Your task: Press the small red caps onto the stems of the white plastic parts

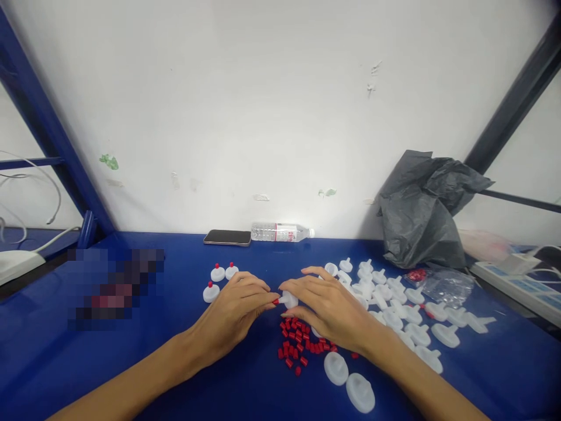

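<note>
Between the fingers of my right hand (pixel 322 298) is a white plastic nozzle lid (pixel 288 300), its spout pointing left. My left hand (pixel 243 301) pinches a small red cap (pixel 276 302) at the tip of that spout; whether it is fully seated I cannot tell. Below my hands lies a scatter of loose red caps (pixel 293 342). Several white nozzle lids (pixel 388 295) are heaped to the right, partly hidden by my right hand. Left of my left hand stand three lids with red caps on them, one of them a capped lid (pixel 211 292).
A phone (pixel 227 237) and a clear water bottle (pixel 280 233) lie along the wall. A grey plastic bag (pixel 421 210) stands at the back right beside a clear bag (pixel 449 286) and a power strip (pixel 517 286). Two white lids (pixel 360 393) lie near the front of the blue table (pixel 184 386).
</note>
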`<state>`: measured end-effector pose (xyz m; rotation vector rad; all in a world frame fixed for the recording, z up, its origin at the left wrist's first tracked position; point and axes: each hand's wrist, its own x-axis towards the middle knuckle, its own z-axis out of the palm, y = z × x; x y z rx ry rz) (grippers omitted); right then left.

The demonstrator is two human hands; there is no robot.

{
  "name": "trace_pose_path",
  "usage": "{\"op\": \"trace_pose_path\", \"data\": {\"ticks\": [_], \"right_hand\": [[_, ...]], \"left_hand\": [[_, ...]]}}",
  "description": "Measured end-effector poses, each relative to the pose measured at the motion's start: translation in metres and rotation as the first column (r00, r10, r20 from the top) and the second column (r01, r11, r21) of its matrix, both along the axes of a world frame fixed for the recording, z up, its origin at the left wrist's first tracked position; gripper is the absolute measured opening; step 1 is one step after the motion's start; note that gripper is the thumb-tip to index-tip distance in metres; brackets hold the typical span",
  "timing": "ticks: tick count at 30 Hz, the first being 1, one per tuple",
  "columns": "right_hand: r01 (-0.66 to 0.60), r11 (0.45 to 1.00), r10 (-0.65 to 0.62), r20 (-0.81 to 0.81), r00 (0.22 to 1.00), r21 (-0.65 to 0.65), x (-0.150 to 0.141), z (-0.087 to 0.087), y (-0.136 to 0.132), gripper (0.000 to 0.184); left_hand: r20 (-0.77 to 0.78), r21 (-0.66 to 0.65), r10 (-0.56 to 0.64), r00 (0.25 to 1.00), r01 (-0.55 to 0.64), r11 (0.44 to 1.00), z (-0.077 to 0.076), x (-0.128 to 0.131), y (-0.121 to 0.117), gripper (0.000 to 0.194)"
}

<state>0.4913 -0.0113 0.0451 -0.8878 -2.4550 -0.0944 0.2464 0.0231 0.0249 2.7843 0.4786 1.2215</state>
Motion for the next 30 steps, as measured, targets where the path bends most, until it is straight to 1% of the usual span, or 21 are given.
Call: {"op": "trace_pose_path", "data": {"ticks": [3,7,12,15,20,23,26,28,30], "right_hand": [[-0.027,0.998,0.025,-0.045,0.999,-0.048,-0.002,-0.003,0.000,0.032],[-0.058,0.996,0.053,-0.070,0.996,-0.065,-0.003,-0.006,0.000,0.031],[-0.126,0.991,0.121,-0.120,0.985,-0.038,-0.003,-0.008,0.001,0.042],[-0.141,0.990,0.138,-0.095,0.986,-0.029,-0.003,-0.008,0.001,0.047],[-0.160,0.987,0.160,-0.078,0.984,0.013,-0.002,-0.008,0.000,0.051],[-0.137,0.991,0.137,-0.085,0.987,0.002,-0.002,-0.010,0.001,0.048],[-0.048,0.999,0.048,-0.106,0.993,0.006,-0.004,-0.012,0.003,0.039],[0.026,1.000,-0.026,-0.108,0.994,-0.001,-0.008,-0.012,0.002,0.038],[0.050,0.999,-0.050,-0.076,0.996,-0.010,-0.011,-0.009,-0.001,0.038]], "left_hand": [[0.010,-0.041,-0.004,1.000,0.005,0.999,-0.001,0.000,0.000,0.022],[0.031,-0.066,0.008,0.999,-0.006,0.998,-0.002,-0.001,-0.001,0.024],[0.057,-0.039,0.079,0.995,-0.077,0.996,-0.003,0.000,-0.003,0.025],[0.052,-0.008,0.076,0.996,-0.076,0.997,-0.002,0.002,-0.006,0.026],[0.018,0.014,0.110,0.994,-0.110,0.994,-0.004,0.003,-0.008,0.027],[-0.001,0.004,0.119,0.993,-0.119,0.993,-0.004,0.004,-0.007,0.027],[-0.005,-0.039,0.131,0.991,-0.132,0.991,-0.001,0.005,-0.007,0.025],[0.023,-0.058,0.142,0.990,-0.140,0.988,0.001,0.006,-0.007,0.024],[0.091,-0.047,0.130,0.987,-0.126,0.991,0.003,0.006,-0.009,0.023]]}}
